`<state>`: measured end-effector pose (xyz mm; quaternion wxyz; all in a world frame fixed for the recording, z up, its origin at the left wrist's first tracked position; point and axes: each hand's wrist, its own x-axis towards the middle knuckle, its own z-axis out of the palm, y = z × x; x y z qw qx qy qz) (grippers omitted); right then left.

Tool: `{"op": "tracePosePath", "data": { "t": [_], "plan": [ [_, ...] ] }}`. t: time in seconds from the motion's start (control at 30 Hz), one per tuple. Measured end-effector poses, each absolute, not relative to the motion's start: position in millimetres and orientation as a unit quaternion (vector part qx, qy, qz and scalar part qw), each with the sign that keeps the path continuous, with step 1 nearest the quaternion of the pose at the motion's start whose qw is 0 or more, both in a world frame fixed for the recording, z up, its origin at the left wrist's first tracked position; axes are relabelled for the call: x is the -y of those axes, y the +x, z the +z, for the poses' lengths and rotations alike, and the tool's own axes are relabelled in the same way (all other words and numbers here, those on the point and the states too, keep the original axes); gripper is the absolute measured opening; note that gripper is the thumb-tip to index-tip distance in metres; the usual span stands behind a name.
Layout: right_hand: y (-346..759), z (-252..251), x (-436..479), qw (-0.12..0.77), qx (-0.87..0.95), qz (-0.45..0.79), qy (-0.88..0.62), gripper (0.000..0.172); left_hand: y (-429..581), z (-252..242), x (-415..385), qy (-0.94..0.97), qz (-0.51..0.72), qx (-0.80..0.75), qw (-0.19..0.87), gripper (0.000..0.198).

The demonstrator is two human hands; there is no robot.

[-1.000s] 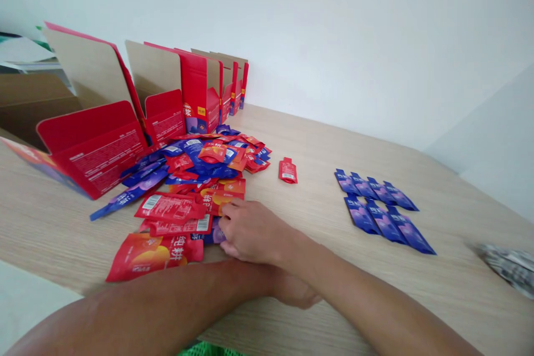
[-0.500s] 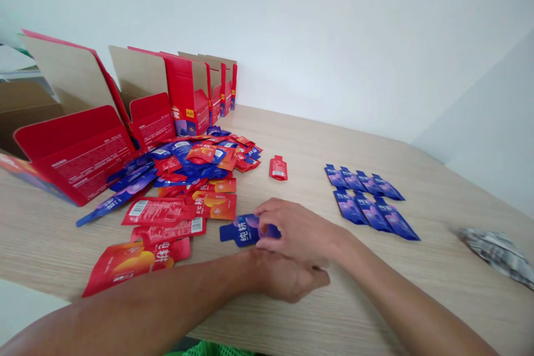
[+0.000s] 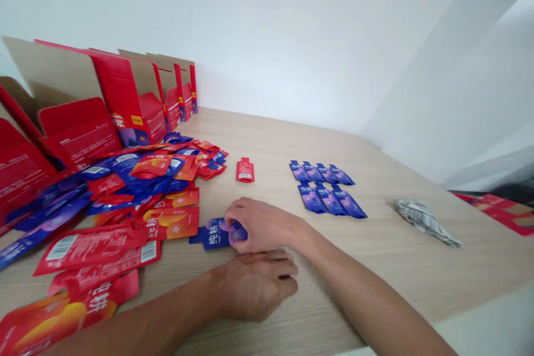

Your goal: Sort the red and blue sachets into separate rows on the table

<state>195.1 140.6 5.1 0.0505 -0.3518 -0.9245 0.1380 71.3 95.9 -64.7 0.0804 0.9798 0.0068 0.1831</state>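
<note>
In the head view, the only one, the right hand (image 3: 256,226) is closed on the wide end of a blue pouch (image 3: 214,233), thumb on the near side and fingers on the far side. The pouch sits toward the table's near edge, its narrow neck pointing to the table's left end, close to a red-orange pouch (image 3: 177,223); whether those two touch is unclear. The left hand (image 3: 258,283) is curled just beside the right, nearer the table's near edge; its fingertips are hidden, so I cannot tell whether it grips anything.

To handle the pouch well, I would keep the pinch light and at that wide end, draw the neck clear of the neighbouring pouch, and keep the left wrist out of the right hand's path. The paired rows of blue pouches (image 3: 329,200) lie beyond the right hand, toward the table's (image 3: 271,133) far right corner.
</note>
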Motion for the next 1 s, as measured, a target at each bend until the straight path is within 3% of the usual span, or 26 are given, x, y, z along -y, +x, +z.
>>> {"op": "tracePosePath", "data": {
  "t": [0.2, 0.33, 0.43, 0.53, 0.7, 1.0],
  "plan": [
    [280, 29, -134, 0.213, 0.855, 0.058, -0.469, 0.028, 72, -69, -98, 0.972, 0.209, 0.001, 0.108, 0.011],
    [394, 36, -133, 0.263, 0.67, -0.033, -0.693, 0.025, 77, -70, -99, 0.971, 0.21, -0.005, 0.117, 0.01],
    [473, 21, -128, 0.208, 0.509, -0.106, -0.829, 0.027, 80, -68, -99, 0.971, 0.204, -0.016, 0.125, 0.013],
    [521, -5, -121, 0.158, 0.436, -0.098, -0.881, 0.031, 81, -66, -100, 0.972, 0.193, -0.021, 0.134, 0.015],
    [544, -33, -121, 0.125, 0.425, -0.049, -0.895, 0.032, 80, -64, -101, 0.968, 0.194, -0.025, 0.159, 0.02],
    [546, -42, -128, 0.106, 0.425, -0.043, -0.898, 0.03, 78, -66, -100, 0.965, 0.202, -0.025, 0.163, 0.024]
  ]
}}
